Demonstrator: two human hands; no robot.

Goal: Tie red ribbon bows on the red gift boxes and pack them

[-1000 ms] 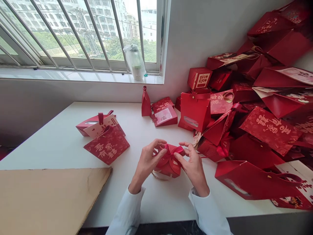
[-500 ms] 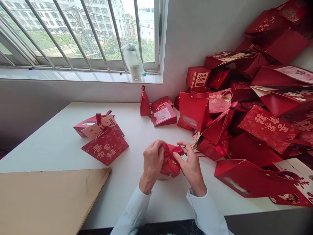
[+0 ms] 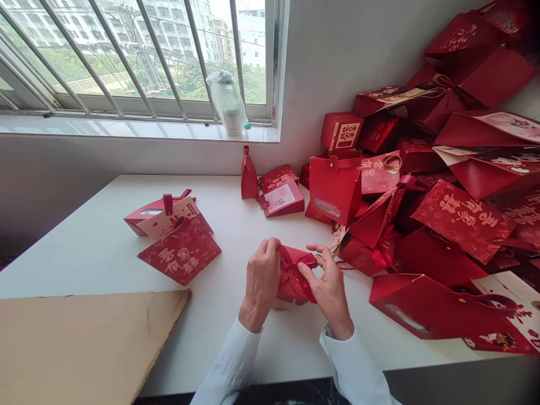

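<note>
A small red gift box (image 3: 291, 291) with gold print on its front sits on the white table between my hands. A red ribbon (image 3: 292, 269) is tied in a bow across its top. My left hand (image 3: 262, 278) is closed at the left end of the bow, its fingertips partly hidden behind the hand. My right hand (image 3: 327, 281) pinches the bow's right loop between thumb and fingers. One ribbon tail hangs down the front right of the box.
Red gift boxes (image 3: 459, 219) pile up on the right. Several folded boxes (image 3: 181, 256) stand at left on the white table (image 3: 97, 247). Brown cardboard (image 3: 84, 343) covers the near left. A bagged cup (image 3: 230, 107) stands on the windowsill.
The ribbon tail now hangs over the box's front right. My left hand's fingers have drawn slightly left and curled more. My right hand keeps its pinch on the loop.
</note>
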